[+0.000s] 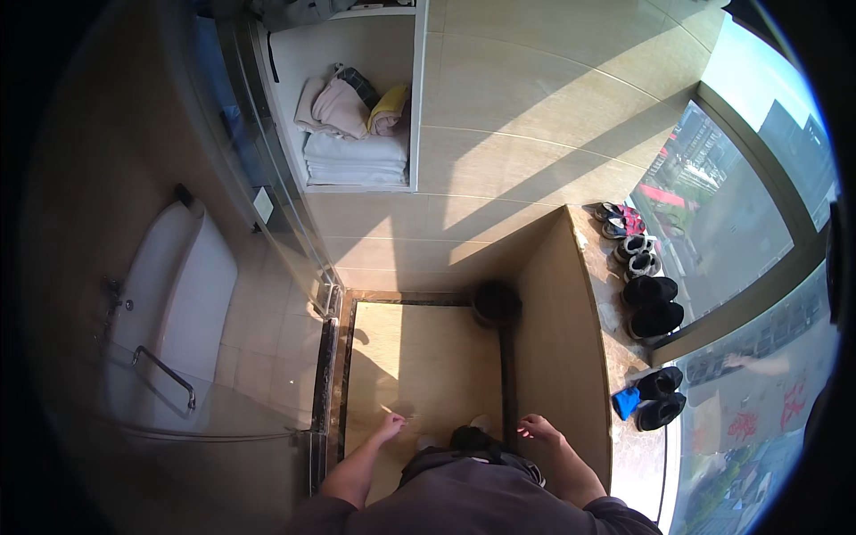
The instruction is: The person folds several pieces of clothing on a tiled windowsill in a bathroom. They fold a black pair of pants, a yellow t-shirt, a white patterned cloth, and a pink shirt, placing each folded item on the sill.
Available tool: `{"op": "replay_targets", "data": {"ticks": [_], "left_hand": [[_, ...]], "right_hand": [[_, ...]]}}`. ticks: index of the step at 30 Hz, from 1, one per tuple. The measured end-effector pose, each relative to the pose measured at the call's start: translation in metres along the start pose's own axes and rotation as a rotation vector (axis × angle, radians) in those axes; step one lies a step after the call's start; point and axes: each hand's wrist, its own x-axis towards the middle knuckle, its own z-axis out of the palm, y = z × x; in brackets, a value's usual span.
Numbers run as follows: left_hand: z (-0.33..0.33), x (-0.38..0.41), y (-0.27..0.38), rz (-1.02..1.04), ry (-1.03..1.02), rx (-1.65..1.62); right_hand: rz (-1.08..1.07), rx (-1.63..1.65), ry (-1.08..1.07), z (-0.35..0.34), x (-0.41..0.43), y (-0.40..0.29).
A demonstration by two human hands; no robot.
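Observation:
My left hand (391, 426) hangs in front of my body, over the tiled floor (448, 361), with its fingers curled. A thin pale sliver shows at its fingertips; whether it is a finger or a held thing is unclear. My right hand (538, 428) is beside the tiled side of the ledge, fingers loosely bent and apart, with nothing visible in it. To the right, shoes stand in a row on the stone ledge (625, 358). Nearest my right hand are a black pair (660, 399) and a small blue cloth-like item (626, 402).
A blurred, dark round object (496, 304) sits in the floor's far right corner. Folded white towels (356, 159) and bundled cloths (341, 110) fill a wall shelf. On the left, a glass sliding door (294, 247) borders a bathroom with a white bathtub (197, 301). Windows line the right.

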Motion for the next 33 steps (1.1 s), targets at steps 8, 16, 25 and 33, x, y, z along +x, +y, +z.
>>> {"op": "replay_targets", "data": {"ticks": [8,16,25,33], "left_hand": [[-0.023,-0.03,0.004,-0.285,0.064,0.11],[-0.07,0.058,0.106,-0.144,0.194,-0.025],[-0.195,0.223,0.445,0.765,0.344,0.124],[-0.317,0.343,0.744,1.224,0.541,0.418]], "right_hand": [[-0.014,-0.041,-0.081,-0.024,0.101,-0.063],[-0.078,-0.12,-0.085,-0.064,0.201,-0.146],[-0.291,0.194,0.187,-0.067,0.202,-0.194],[0.329,0.416,0.585,0.055,0.144,-0.142]]}}
